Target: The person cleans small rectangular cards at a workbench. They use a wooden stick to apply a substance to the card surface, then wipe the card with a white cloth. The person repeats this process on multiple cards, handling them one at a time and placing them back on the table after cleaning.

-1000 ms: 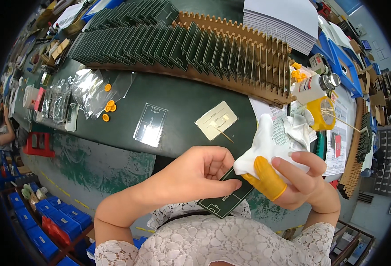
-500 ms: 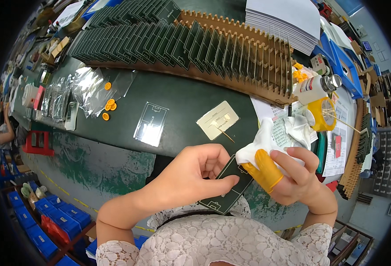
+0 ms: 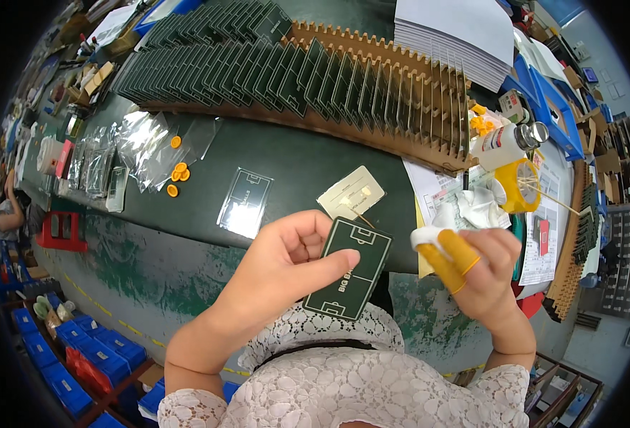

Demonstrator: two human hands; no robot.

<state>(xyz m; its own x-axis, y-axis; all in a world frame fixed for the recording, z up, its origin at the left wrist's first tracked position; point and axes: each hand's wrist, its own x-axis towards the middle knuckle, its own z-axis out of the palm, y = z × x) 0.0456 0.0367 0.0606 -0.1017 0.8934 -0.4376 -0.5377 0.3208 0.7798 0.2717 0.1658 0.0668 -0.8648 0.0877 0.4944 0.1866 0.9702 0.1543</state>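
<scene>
Green card: we find the green card [image 3: 358,285] tilted over the lap, at the table's near edge, printed face up.
Left hand: our left hand [image 3: 290,260] has the card pinched, thumb on its face and fingers behind; we judge this leaves most of the face uncovered while backing it firmly.
Right hand: our right hand [image 3: 482,271] is closed around a bunched white cloth [image 3: 422,236], just apart from the card. Two yellow finger covers [image 3: 462,251] probably keep bare skin off what they touch.
Rack: more green cards [image 3: 200,75] lean in the slots of a brown rack [image 3: 393,148], presumably spaced so that their faces do not rub.
Sticks: a yellow ring [image 3: 523,184] has thin sticks standing in it, likely for easy reach; a white bottle [image 3: 498,144] stands beside it.
Table: on the dark green table [image 3: 300,153] we see a cream card [image 3: 340,191] with a stick lying by it, a see-through card [image 3: 245,203], orange caps [image 3: 179,173] and plastic bags [image 3: 143,146].
Room: we see a worn green-grey floor [image 3: 179,267], blue bins [image 3: 65,384], a red stool [image 3: 63,232] and another person [image 3: 6,214] at far left.
</scene>
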